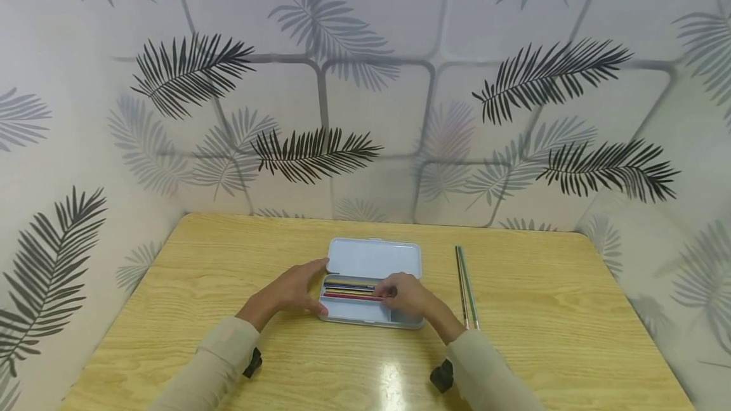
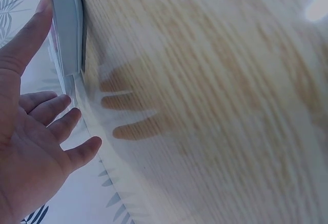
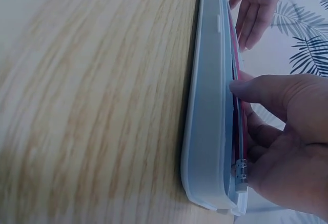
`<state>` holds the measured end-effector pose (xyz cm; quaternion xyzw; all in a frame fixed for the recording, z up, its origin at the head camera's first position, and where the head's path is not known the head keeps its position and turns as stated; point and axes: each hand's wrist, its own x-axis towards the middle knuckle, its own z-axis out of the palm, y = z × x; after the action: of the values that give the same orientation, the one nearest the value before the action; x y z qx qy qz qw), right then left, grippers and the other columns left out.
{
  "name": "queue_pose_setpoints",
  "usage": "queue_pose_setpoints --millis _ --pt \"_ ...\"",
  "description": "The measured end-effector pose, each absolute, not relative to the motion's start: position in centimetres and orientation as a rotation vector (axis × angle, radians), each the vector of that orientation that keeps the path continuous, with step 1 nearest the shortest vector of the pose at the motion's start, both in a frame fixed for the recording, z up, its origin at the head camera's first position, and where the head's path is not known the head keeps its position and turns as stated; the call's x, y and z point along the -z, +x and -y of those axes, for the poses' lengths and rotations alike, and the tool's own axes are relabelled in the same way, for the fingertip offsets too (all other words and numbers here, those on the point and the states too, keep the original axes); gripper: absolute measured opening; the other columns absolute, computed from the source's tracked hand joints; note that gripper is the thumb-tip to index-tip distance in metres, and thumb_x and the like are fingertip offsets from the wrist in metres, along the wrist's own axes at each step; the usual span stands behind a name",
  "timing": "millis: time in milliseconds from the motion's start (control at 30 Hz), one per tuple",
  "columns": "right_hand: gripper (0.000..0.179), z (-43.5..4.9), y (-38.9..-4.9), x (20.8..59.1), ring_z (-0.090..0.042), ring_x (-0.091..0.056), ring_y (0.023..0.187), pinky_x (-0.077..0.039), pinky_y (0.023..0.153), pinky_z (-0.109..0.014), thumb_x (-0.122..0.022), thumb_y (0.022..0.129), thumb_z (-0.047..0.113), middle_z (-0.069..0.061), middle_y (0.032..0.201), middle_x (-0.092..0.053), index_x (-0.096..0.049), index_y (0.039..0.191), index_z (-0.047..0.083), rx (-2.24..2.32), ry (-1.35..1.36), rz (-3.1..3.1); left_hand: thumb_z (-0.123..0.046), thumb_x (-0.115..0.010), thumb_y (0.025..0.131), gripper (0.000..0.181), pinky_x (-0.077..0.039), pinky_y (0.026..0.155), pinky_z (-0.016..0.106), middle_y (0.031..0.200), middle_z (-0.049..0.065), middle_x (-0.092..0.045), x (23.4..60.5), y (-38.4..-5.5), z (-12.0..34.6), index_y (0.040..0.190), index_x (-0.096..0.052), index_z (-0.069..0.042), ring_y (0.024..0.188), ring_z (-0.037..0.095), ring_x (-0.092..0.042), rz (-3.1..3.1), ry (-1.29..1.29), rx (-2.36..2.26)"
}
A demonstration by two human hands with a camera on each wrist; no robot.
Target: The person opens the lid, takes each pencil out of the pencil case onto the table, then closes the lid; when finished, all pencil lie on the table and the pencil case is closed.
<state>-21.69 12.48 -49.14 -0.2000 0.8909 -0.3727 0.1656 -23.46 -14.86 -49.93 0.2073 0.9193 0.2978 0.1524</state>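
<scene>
pencils (image 1: 349, 291) lay in the pale case (image 1: 355, 312), right hand (image 1: 408, 295) pinching near their ends, left hand (image 1: 292, 285) spread against its side; a loose pinch might have dropped some.

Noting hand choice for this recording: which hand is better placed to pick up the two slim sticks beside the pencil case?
Probably the right hand: the two slim sticks lie on its side of the pencil case, though its fingers are on the pencils. The left hand is at the opposite end.
</scene>
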Motion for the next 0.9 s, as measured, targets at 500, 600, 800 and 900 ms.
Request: queue_pose_setpoints --millis 500,600,800,900 --pt "0.015 -15.8 -22.1 48.2 -0.015 -0.059 0.086 -0.051 0.076 -0.025 -0.061 0.088 0.005 -0.007 0.092 -0.064 -0.067 0.102 0.004 1.235 -0.689 -2.526 -0.033 -0.09 0.06 0.11 -0.028 0.117 0.046 0.152 0.01 -0.035 50.0 -23.6 14.9 0.148 -0.03 -0.006 0.142 0.03 -0.032 -2.647 0.597 -0.83" --pt "0.017 -17.1 -22.0 48.2 -0.017 -0.06 0.086 -0.051 0.071 -0.025 -0.06 0.089 0.007 -0.008 0.093 -0.062 -0.065 0.105 0.005 1.263 -0.627 -2.538 -0.035 -0.089 0.06 0.111 -0.027 0.117 0.046 0.153 0.01 -0.034 50.0 -23.5 14.9 0.149 -0.029 -0.006 0.142 0.03 -0.031 -2.647 0.59 -0.819" --pt "0.022 -20.2 -21.8 48.3 -0.018 -0.062 0.086 -0.054 0.069 -0.026 -0.06 0.091 0.009 -0.012 0.098 -0.061 -0.061 0.112 0.003 1.35 -0.457 -2.552 -0.036 -0.089 0.06 0.112 -0.027 0.118 0.046 0.154 0.01 -0.033 50.2 -23.6 14.9 0.149 -0.028 -0.006 0.142 0.03 -0.03 -2.641 0.583 -0.82" --pt "0.027 -21.9 -21.5 48.2 -0.018 -0.063 0.084 -0.057 0.068 -0.028 -0.06 0.091 0.009 -0.015 0.099 -0.062 -0.059 0.117 0.001 1.376 -0.37 -2.565 -0.036 -0.089 0.06 0.112 -0.027 0.118 0.046 0.154 0.011 -0.033 50.2 -23.6 14.9 0.149 -0.028 -0.005 0.143 0.03 -0.03 -2.638 0.585 -0.826"
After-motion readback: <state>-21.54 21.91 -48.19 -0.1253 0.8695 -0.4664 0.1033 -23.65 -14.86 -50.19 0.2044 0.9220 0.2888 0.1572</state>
